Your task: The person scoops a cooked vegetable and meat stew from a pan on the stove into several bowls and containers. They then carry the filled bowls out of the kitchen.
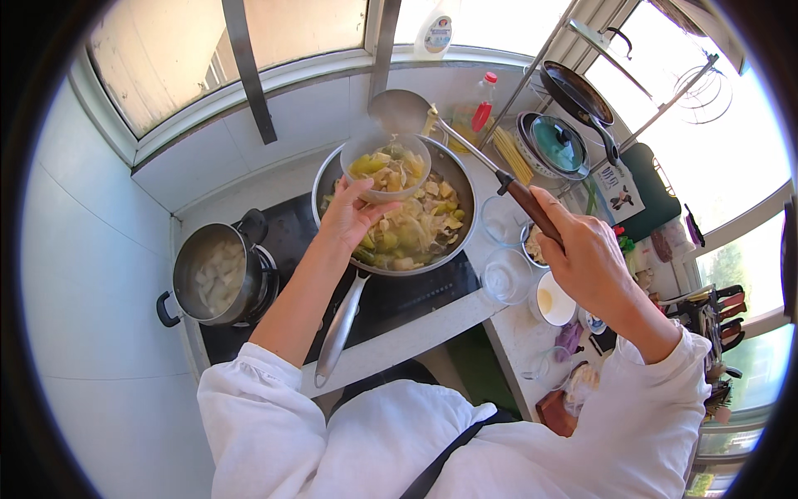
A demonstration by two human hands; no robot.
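My left hand [355, 215] holds a clear bowl [385, 194] by its near side, over the frying pan. Cooked food [393, 168], yellow-green and pale pieces, lies in the bowl. More of the same food fills the frying pan [464, 234], whose metal handle points towards me. My right hand [576, 256] grips the brown handle of a metal ladle [399, 112]. The ladle's head is raised beyond the bowl, with a shred of food [430, 120] on its edge. Steam blurs the area around the bowl and ladle.
A pot [181, 274] with pale chunks in liquid stands left on the black cooktop [399, 312]. Glass bowls [506, 277] and a white bowl [564, 299] are on the right counter. Behind them stand an oil bottle [483, 100] and a rack holding a black pan [576, 93].
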